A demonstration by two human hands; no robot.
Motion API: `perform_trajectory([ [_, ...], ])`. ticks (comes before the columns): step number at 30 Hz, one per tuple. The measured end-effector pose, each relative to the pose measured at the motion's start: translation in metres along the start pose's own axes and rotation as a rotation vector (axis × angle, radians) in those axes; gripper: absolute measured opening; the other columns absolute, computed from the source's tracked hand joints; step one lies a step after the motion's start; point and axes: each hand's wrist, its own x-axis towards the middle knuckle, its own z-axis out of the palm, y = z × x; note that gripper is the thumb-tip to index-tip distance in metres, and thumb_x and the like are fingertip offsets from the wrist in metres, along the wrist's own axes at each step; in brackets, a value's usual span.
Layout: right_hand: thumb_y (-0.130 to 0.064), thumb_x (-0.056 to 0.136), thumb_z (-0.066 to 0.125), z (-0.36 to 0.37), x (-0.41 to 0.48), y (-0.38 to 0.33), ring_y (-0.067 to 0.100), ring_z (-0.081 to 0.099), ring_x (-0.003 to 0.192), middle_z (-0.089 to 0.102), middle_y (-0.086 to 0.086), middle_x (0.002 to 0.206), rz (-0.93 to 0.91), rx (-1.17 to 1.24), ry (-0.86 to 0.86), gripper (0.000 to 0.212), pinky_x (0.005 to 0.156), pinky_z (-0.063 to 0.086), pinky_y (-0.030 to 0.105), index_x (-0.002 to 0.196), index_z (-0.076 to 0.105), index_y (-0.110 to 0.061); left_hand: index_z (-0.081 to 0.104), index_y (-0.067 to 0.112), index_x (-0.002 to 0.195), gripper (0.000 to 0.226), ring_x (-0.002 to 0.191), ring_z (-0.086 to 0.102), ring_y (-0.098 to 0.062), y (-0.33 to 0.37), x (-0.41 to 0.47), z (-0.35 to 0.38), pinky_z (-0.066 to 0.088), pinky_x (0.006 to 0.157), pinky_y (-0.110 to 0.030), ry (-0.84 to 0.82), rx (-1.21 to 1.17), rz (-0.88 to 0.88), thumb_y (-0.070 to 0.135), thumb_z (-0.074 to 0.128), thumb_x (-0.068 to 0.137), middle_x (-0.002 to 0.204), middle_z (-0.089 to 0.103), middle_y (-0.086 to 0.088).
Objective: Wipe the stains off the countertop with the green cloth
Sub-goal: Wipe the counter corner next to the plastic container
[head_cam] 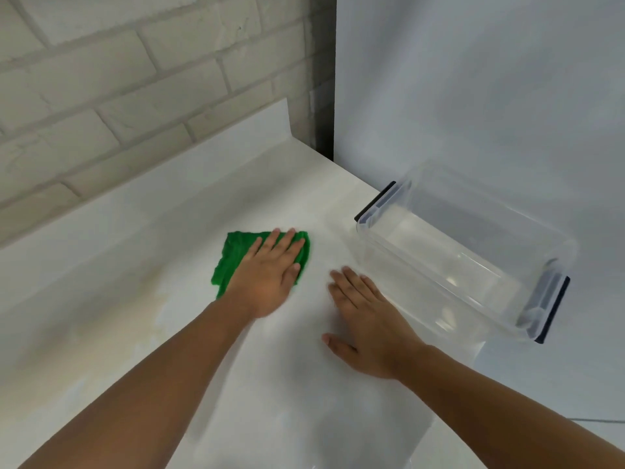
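So, quick count: two bare hands, one green cloth (233,262), one clear plastic bin (463,258), and that's about everything on the white countertop (135,231). The left hand (270,275) lies flat on top of the cloth, fingers stretched out and close together, pressing it down rather than gripping it; the cloth sits around the middle of the counter, sticking out to the left and far side of the hand. The right hand (368,330) is palm-down directly on the bare surface just to the right, fingers together, thumb spread out to the left, holding nothing. A faint yellowish stain (111,333) smears across the counter on the near left, well apart from the cloth. The bin is empty, has dark clips at both ends, and sits just right of the right hand. A pale brick wall (118,79) runs along the far side, and a plain white panel (473,79) stands far right.
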Motion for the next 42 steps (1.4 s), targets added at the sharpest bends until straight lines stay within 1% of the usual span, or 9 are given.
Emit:
perform_trajectory([
  [3,-0.066,0.095,0.026,0.000,-0.004,0.000,0.020,-0.020,0.152,-0.008,0.007,0.167,-0.012,-0.017,-0.023,0.087,0.125,-0.001,0.041,0.159,0.008,-0.010,0.016,0.026,0.161,0.063,0.155,0.003,-0.020,-0.018,0.008,-0.003,0.002,0.125,-0.043,0.018,-0.020,-0.118,0.046,0.011,0.102,0.169,0.008,0.005],
  [7,-0.070,0.094,0.025,0.000,-0.003,-0.001,0.019,-0.022,0.151,-0.010,0.007,0.167,-0.004,-0.009,-0.023,0.090,0.124,-0.006,0.040,0.159,0.006,-0.010,0.005,0.023,0.162,0.058,0.155,-0.004,-0.027,-0.006,0.060,-0.010,-0.002,0.125,-0.049,0.016,-0.002,-0.344,0.039,0.014,0.107,0.169,-0.002,0.000],
  [12,-0.073,0.094,0.022,-0.002,-0.005,-0.001,0.017,-0.022,0.151,-0.009,0.006,0.167,-0.003,0.013,-0.026,0.093,0.125,-0.001,0.040,0.159,0.006,-0.010,0.000,0.025,0.161,0.058,0.155,-0.006,-0.026,0.040,0.079,-0.005,0.000,0.125,-0.049,-0.027,0.033,-0.184,0.040,0.013,0.107,0.169,-0.005,0.002],
  [18,-0.076,0.093,0.021,-0.002,-0.004,0.000,0.017,-0.023,0.151,-0.011,0.006,0.167,-0.005,0.013,-0.033,0.095,0.124,-0.007,0.037,0.159,0.003,-0.011,0.013,0.029,0.161,0.061,0.155,-0.001,-0.018,0.026,0.010,0.000,-0.001,0.125,-0.041,-0.003,0.024,0.061,0.048,0.010,0.103,0.168,0.004,0.008],
  [20,-0.076,0.093,0.021,-0.001,-0.004,0.000,0.018,-0.021,0.151,-0.008,0.007,0.167,-0.013,0.013,-0.019,0.096,0.125,-0.005,0.038,0.159,0.006,-0.009,0.014,0.030,0.161,0.063,0.155,0.000,-0.016,0.004,-0.010,0.002,0.000,0.125,-0.039,0.005,0.024,0.038,0.049,0.008,0.101,0.168,0.005,0.009],
  [23,-0.076,0.092,0.019,0.000,-0.003,0.000,0.019,-0.020,0.152,-0.008,0.007,0.167,-0.014,0.012,-0.023,0.096,0.125,-0.004,0.039,0.159,0.007,-0.008,0.014,0.029,0.161,0.059,0.155,0.002,-0.017,-0.021,-0.010,-0.001,0.002,0.125,-0.041,0.031,0.011,-0.154,0.044,0.014,0.103,0.169,0.008,0.007],
  [27,-0.075,0.093,0.020,0.001,-0.002,-0.001,0.020,-0.017,0.153,-0.006,0.008,0.168,-0.005,0.021,-0.013,0.095,0.125,0.000,0.041,0.159,0.007,-0.008,0.005,0.024,0.162,0.058,0.155,-0.005,-0.025,0.004,0.027,-0.004,-0.003,0.125,-0.047,0.018,0.023,-0.365,0.039,0.013,0.107,0.169,-0.002,0.002],
  [36,-0.070,0.095,0.017,0.002,-0.003,-0.001,0.018,-0.018,0.152,-0.007,0.008,0.167,-0.015,0.011,-0.010,0.089,0.125,-0.004,0.038,0.159,0.002,-0.010,0.006,0.029,0.161,0.057,0.155,-0.006,-0.019,0.052,-0.012,0.008,-0.002,0.126,-0.042,-0.006,0.021,-0.049,0.044,0.013,0.106,0.168,-0.001,0.007],
  [42,-0.068,0.096,0.021,0.004,-0.003,0.001,0.016,-0.021,0.151,-0.010,0.004,0.167,-0.016,0.010,0.002,0.088,0.124,-0.008,0.035,0.159,0.004,-0.010,0.013,0.031,0.161,0.063,0.156,-0.001,-0.018,-0.001,-0.049,0.007,-0.002,0.125,-0.043,0.053,-0.032,-0.238,0.047,0.008,0.100,0.168,0.003,0.010],
])
